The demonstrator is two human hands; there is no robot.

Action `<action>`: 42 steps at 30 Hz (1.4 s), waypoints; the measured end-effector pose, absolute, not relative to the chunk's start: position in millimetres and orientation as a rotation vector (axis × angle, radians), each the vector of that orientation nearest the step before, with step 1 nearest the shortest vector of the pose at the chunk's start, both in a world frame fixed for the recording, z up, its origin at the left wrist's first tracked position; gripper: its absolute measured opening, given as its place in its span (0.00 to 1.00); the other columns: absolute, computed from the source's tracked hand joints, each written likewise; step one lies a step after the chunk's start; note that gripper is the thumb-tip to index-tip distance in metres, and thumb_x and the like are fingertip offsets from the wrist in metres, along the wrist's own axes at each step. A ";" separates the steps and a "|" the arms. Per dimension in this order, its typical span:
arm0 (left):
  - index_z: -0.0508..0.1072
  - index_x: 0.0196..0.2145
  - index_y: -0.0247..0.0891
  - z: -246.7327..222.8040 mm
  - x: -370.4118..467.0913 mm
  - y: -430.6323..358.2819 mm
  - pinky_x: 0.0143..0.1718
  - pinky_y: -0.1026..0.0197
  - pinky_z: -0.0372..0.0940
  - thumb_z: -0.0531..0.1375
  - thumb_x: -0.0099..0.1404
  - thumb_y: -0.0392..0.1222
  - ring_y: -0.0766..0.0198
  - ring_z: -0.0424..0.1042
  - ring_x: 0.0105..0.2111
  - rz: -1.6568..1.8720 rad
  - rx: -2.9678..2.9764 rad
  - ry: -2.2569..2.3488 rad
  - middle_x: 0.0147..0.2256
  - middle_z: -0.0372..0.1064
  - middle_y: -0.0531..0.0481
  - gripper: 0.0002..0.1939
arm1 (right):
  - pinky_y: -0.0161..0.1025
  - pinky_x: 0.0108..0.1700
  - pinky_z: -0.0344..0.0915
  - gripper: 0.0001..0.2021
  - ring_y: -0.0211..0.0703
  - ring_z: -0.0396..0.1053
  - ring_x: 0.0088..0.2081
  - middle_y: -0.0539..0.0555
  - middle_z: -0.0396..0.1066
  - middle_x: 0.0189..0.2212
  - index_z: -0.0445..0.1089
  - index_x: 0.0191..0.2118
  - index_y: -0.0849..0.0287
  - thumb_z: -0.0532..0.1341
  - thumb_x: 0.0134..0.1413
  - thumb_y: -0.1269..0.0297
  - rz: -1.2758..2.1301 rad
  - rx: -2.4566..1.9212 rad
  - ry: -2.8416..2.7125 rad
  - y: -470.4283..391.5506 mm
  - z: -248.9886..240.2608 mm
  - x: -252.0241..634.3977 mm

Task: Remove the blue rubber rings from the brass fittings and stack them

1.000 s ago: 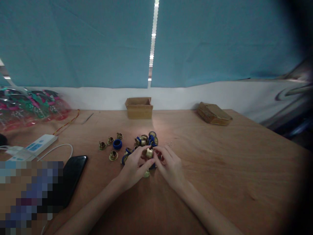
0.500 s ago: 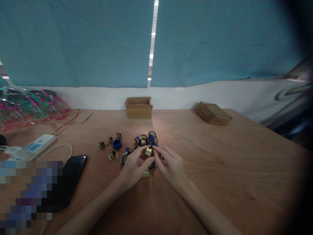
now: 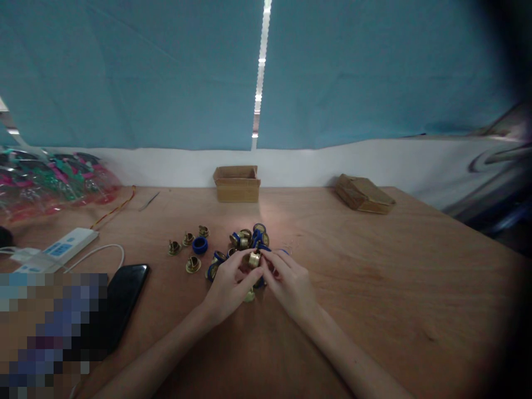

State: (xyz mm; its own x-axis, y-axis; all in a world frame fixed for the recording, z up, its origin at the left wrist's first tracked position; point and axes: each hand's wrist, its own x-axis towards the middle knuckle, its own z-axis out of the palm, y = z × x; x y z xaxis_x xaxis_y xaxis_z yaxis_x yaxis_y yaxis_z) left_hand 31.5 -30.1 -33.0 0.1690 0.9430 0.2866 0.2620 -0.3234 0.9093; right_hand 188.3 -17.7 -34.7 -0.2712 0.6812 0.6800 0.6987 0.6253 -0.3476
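The left hand [image 3: 228,281] pinched the part [image 3: 254,259] between thumb and fingers beside the pile [image 3: 244,242]. The right hand [image 3: 292,281] met its right side with bunched fingertips, presumably for steadiness; whether they gripped could not be determined.

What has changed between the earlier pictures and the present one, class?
Almost nothing visibly moved. A small blue edge now shows beyond the right hand, too little to identify. Nothing was clearly taken up or let go: the left hand still holds the small gold-coloured metal piece. The round blue ring and open brown cardboard box stayed put.
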 end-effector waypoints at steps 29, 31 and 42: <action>0.66 0.45 0.37 -37.4 27.8 -21.8 0.40 0.60 0.68 0.63 0.57 0.36 0.61 0.72 0.38 1.151 1.448 0.915 0.39 0.71 0.47 0.18 | 0.32 0.26 0.58 0.03 0.35 0.64 0.24 0.47 0.65 0.22 0.65 0.35 0.59 0.57 0.58 0.66 0.400 -1.172 -1.969 -15.7 -21.2 190.5; 0.66 0.44 0.37 -38.2 27.7 -21.5 0.40 0.60 0.68 0.65 0.55 0.36 0.61 0.72 0.39 1.169 1.490 0.941 0.40 0.71 0.47 0.19 | 0.32 0.27 0.57 0.03 0.35 0.64 0.25 0.47 0.66 0.23 0.65 0.35 0.58 0.56 0.58 0.67 0.443 -1.165 -1.969 -15.5 -22.0 190.2; 0.69 0.45 0.40 -32.2 16.2 -15.9 0.43 0.61 0.65 0.67 0.53 0.34 0.60 0.71 0.43 1.197 1.921 1.116 0.44 0.71 0.48 0.21 | 0.31 0.23 0.53 0.09 0.33 0.57 0.22 0.45 0.59 0.20 0.64 0.31 0.59 0.55 0.60 0.60 1.113 -0.999 -1.888 -13.2 -10.6 188.7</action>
State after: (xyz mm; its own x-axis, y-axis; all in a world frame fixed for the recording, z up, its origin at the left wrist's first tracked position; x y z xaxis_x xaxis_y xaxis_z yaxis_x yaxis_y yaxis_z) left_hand 16.2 -15.9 -32.2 0.2365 0.8859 0.3991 0.3361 -0.4600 0.8218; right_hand 188.7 -13.2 -10.6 -0.4431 0.8759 0.1908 0.2570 0.3280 -0.9090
